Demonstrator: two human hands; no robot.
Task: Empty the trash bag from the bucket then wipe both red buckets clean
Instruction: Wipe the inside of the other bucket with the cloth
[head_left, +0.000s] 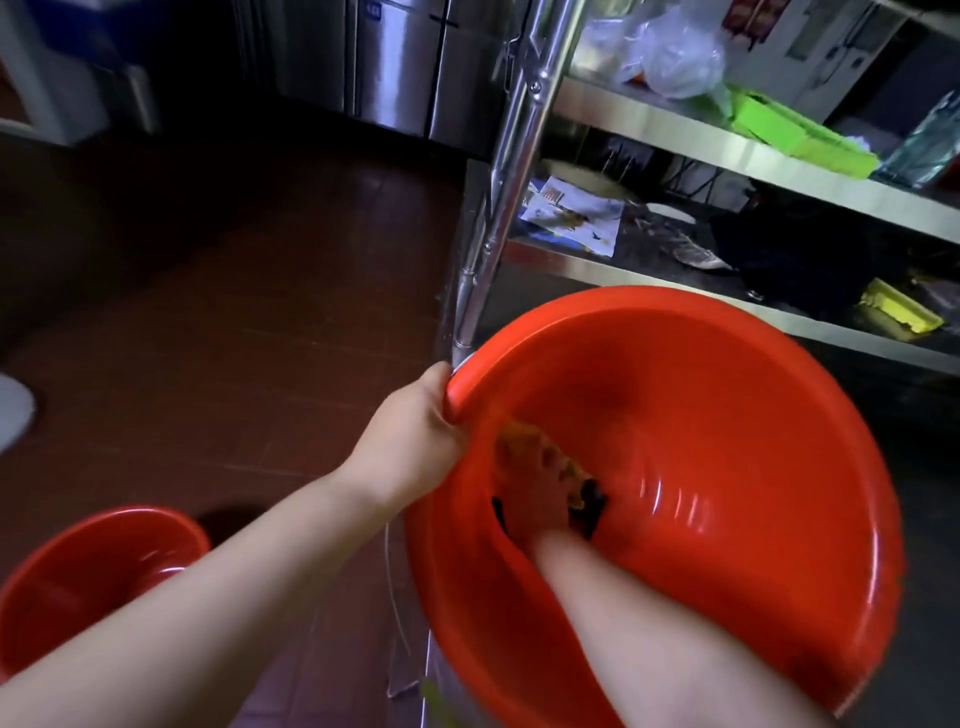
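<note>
The large red bucket (727, 441), tilted beside the steel shelf (675, 124), is gripped at its rim by the left hand (410, 436). A yellow cloth (524, 441) is pressed against its inner wall by the blurred right hand (535, 493). A second red bucket (78, 577) stands on the floor (234, 312).

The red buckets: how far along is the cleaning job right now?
No trash bag shows in either bucket, so emptying looks done. In hand: the left hand grips the rim of the big red bucket while the right hand presses a yellow cloth against its inside wall. The smaller red bucket stands on the floor; whether it is wiped, I cannot tell.
</note>
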